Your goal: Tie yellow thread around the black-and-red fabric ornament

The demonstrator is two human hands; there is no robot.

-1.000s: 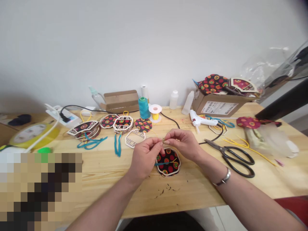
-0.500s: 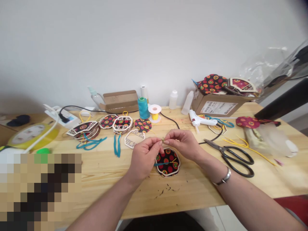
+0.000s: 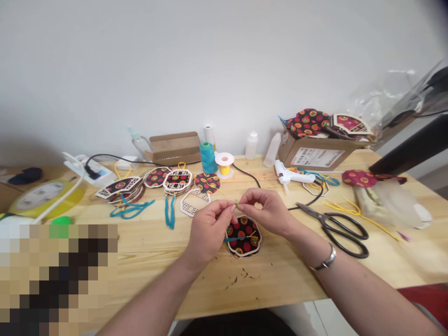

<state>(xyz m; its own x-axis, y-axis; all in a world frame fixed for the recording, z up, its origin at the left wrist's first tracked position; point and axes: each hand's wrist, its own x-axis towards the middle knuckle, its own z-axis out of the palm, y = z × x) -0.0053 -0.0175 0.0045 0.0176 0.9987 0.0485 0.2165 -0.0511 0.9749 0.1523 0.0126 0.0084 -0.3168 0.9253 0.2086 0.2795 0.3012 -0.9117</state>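
My left hand [image 3: 209, 228] and my right hand [image 3: 266, 210] meet fingertip to fingertip, each closed in a pinch. Between them shows a tiny loop or knot of yellow thread [image 3: 236, 204]; its finer detail is too small to make out. Just below the fingers lies a black patterned fabric piece [image 3: 241, 227] in a pale wooden frame, partly covered by my left hand. Across it runs a teal tassel [image 3: 235, 239] with a yellow end. Past my left hand is a bare openwork wooden frame [image 3: 191, 208].
Large black-handled scissors [image 3: 341, 228] lie right of my right forearm, near a white glue gun [image 3: 292, 175]. Behind stand a teal thread cone [image 3: 208, 158] and a yellow thread spool [image 3: 225, 161]. Finished ornaments [image 3: 178, 181] lie at left; a filled cardboard box [image 3: 311, 151] stands back right.
Both hands keep their pinch on the thread at nearly the same spot, with only slight finger movement. The whole view has shifted very slightly.
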